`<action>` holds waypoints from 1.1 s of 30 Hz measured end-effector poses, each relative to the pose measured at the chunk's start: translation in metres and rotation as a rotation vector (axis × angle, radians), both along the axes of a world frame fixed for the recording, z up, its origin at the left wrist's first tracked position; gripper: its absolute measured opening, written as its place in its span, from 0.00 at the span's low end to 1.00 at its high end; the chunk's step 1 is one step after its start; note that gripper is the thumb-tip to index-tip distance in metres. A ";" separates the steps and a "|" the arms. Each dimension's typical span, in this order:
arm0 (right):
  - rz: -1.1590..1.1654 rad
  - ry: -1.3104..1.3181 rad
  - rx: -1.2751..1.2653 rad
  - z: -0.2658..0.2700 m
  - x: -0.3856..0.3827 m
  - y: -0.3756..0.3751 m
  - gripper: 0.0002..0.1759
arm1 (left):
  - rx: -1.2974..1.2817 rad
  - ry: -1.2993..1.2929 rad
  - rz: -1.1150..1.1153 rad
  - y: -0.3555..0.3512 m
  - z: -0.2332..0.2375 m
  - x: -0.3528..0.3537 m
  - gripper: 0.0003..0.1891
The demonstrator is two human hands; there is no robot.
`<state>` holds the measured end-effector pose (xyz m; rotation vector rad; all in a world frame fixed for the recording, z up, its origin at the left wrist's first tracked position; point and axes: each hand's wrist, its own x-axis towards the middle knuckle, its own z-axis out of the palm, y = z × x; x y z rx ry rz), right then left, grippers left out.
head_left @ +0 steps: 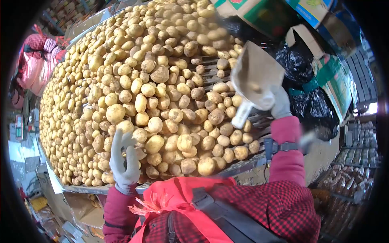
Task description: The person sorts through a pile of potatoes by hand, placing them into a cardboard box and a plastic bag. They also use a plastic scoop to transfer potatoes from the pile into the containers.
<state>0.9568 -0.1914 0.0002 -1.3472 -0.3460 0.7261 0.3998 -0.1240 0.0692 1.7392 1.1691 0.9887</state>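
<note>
A big heap of yellow-brown potatoes (133,81) fills a slatted metal table (243,164). My right hand (277,101), in a grey glove, grips the white handle of a metal scoop (255,73) raised above the right side of the heap; a potato shows inside the scoop. My left hand (123,160), also grey-gloved, rests with fingers spread on the potatoes at the near edge of the table. A red mesh bag (178,198) hangs in front of my chest below the table edge.
Black plastic bags (312,105) and green-printed cardboard boxes (336,81) stand to the right of the table. At far left a person in pink and red (34,60) is near more sacks. Crates of goods (352,170) sit at lower right.
</note>
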 end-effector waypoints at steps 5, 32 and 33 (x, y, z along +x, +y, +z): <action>0.633 -1.588 -0.607 0.041 0.071 -0.028 0.17 | 0.481 0.564 -0.042 -0.020 -0.043 -0.039 0.30; 0.985 -1.039 0.067 -0.017 -0.200 0.189 0.26 | 0.409 0.517 0.448 -0.175 -0.052 -0.005 0.19; 0.946 -1.112 0.022 -0.011 -0.206 0.185 0.26 | 0.310 0.534 0.448 -0.208 -0.051 0.004 0.20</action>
